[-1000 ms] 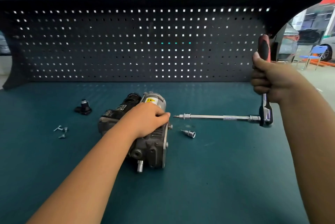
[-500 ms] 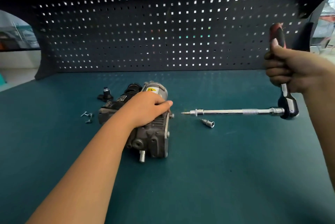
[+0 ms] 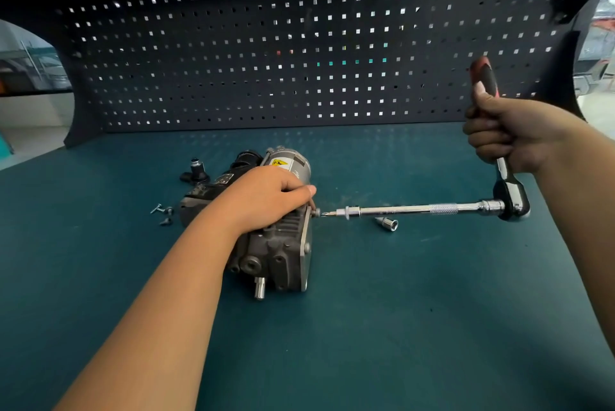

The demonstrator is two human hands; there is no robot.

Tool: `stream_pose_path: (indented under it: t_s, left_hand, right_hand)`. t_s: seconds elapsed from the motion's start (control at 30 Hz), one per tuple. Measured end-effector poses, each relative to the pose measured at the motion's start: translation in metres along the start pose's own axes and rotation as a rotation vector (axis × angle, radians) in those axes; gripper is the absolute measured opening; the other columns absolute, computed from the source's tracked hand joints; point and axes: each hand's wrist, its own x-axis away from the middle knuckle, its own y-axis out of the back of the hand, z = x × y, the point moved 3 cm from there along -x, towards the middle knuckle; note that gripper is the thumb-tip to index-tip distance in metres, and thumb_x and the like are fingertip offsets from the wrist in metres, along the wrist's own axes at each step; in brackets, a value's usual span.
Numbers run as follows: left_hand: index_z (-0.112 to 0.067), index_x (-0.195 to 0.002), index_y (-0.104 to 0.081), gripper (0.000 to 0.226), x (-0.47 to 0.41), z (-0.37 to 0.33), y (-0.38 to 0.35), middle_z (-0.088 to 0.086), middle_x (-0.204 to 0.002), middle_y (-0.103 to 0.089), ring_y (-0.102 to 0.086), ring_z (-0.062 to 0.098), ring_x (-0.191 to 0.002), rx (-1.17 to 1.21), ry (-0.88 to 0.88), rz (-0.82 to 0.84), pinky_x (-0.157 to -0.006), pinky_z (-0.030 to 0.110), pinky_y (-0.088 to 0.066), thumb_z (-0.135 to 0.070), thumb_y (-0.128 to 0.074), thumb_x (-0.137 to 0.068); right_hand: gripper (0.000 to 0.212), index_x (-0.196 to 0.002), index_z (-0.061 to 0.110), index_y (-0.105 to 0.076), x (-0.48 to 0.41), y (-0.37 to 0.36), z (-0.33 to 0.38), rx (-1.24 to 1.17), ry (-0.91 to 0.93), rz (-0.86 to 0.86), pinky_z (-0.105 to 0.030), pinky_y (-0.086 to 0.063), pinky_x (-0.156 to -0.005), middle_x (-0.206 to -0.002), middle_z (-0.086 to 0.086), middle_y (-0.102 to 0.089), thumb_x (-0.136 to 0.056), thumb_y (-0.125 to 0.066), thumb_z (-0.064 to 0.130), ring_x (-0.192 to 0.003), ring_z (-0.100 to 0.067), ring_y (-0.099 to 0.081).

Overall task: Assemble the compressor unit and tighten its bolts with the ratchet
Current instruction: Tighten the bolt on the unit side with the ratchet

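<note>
The grey compressor unit point(image 3: 276, 244) lies on the teal bench mat, a silver motor can with a yellow label at its far end. My left hand point(image 3: 266, 197) presses down on top of it. My right hand point(image 3: 512, 134) grips the red-and-black handle of the ratchet point(image 3: 511, 201), held upright at the right. A long chrome extension bar point(image 3: 416, 210) runs left from the ratchet head, and its bit tip meets a bolt point(image 3: 316, 212) on the compressor's right end plate.
A loose chrome socket point(image 3: 387, 222) lies just under the extension bar. Three small screws point(image 3: 161, 212) and a black fitting point(image 3: 196, 171) sit left of the compressor. A black pegboard point(image 3: 299, 54) walls the back of the bench.
The right hand has brought the ratchet leftward, so the bit tip went from a gap beside the compressor to touching the end-plate bolt. The left hand stayed on the compressor.
</note>
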Motion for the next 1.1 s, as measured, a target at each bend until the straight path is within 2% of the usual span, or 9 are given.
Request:
stream_pose_path:
  t_s: [0.17, 0.4, 0.53, 0.67, 0.87, 0.93, 1.0, 1.1]
  left_hand:
    - [-0.039, -0.066, -0.071, 0.03, 0.001, -0.001, 0.0, 0.006, -0.096, -0.07, -0.061, 0.021, -0.097, 0.018, -0.004, -0.005, -0.091, 0.042, -0.046, -0.045, -0.051, -0.088]
    - [-0.016, -0.083, -0.074, 0.039, 0.0, 0.001, 0.0, 0.012, -0.103, -0.068, -0.06, 0.025, -0.101, -0.005, 0.004, 0.013, -0.092, 0.043, -0.045, -0.045, -0.048, -0.089]
    - [-0.019, -0.081, -0.074, 0.038, 0.001, 0.0, 0.0, 0.011, -0.102, -0.069, -0.06, 0.024, -0.101, 0.005, 0.007, 0.014, -0.092, 0.042, -0.046, -0.045, -0.049, -0.088]
    - [-0.008, -0.085, -0.071, 0.046, 0.001, 0.001, -0.001, 0.015, -0.105, -0.066, -0.059, 0.028, -0.101, -0.013, 0.009, 0.025, -0.091, 0.044, -0.046, -0.047, -0.046, -0.087]
    - [-0.007, -0.085, -0.07, 0.047, 0.001, 0.001, -0.001, 0.016, -0.106, -0.066, -0.059, 0.028, -0.101, -0.024, 0.011, 0.024, -0.091, 0.043, -0.046, -0.047, -0.047, -0.088]
    - [-0.01, -0.084, -0.071, 0.047, 0.001, 0.001, 0.0, 0.016, -0.106, -0.066, -0.06, 0.028, -0.101, -0.023, 0.021, 0.031, -0.091, 0.042, -0.046, -0.05, -0.046, -0.087]
    - [-0.023, -0.08, -0.074, 0.038, -0.001, -0.002, 0.001, 0.013, -0.101, -0.068, -0.062, 0.025, -0.098, -0.007, 0.026, 0.046, -0.09, 0.04, -0.047, -0.049, -0.048, -0.089]
    - [-0.037, -0.071, -0.072, 0.035, -0.003, -0.01, 0.002, 0.015, -0.087, -0.067, -0.064, 0.025, -0.082, -0.008, 0.025, 0.079, -0.078, 0.034, -0.05, -0.052, -0.047, -0.09]
  right_hand:
    - [0.04, -0.066, 0.02, -0.035, -0.001, 0.0, -0.002, -0.008, -0.007, -0.01, -0.011, -0.018, -0.024, -0.041, 0.01, -0.026, -0.092, -0.046, 0.049, -0.027, -0.001, -0.022]
    - [0.038, -0.068, 0.019, -0.036, -0.002, 0.003, -0.004, -0.021, -0.022, -0.005, -0.011, -0.017, -0.024, -0.041, 0.01, -0.026, -0.09, -0.048, 0.048, -0.027, -0.001, -0.022]
    - [0.038, -0.068, 0.019, -0.036, -0.002, 0.004, -0.004, -0.03, -0.026, -0.001, -0.011, -0.017, -0.024, -0.041, 0.01, -0.026, -0.09, -0.048, 0.049, -0.027, -0.001, -0.022]
    - [0.039, -0.068, 0.019, -0.036, -0.002, 0.004, -0.004, -0.039, -0.034, 0.002, -0.011, -0.015, -0.025, -0.041, 0.01, -0.026, -0.091, -0.046, 0.049, -0.027, -0.001, -0.022]
    - [0.039, -0.068, 0.019, -0.036, -0.006, 0.006, -0.008, -0.068, -0.047, 0.006, -0.011, -0.016, -0.025, -0.042, 0.01, -0.026, -0.092, -0.045, 0.047, -0.027, -0.001, -0.022]
    - [0.039, -0.068, 0.019, -0.036, -0.009, 0.008, -0.01, -0.08, -0.057, 0.006, -0.011, -0.017, -0.025, -0.041, 0.009, -0.027, -0.092, -0.045, 0.047, -0.027, -0.001, -0.023]
    - [0.039, -0.068, 0.019, -0.035, -0.012, 0.011, -0.014, -0.095, -0.079, 0.009, -0.011, -0.017, -0.024, -0.041, 0.009, -0.026, -0.092, -0.045, 0.048, -0.026, -0.001, -0.022]
    - [0.039, -0.068, 0.019, -0.035, -0.017, 0.015, -0.024, -0.141, -0.139, 0.009, -0.012, -0.016, -0.024, -0.04, 0.008, -0.026, -0.092, -0.044, 0.047, -0.026, -0.001, -0.023]
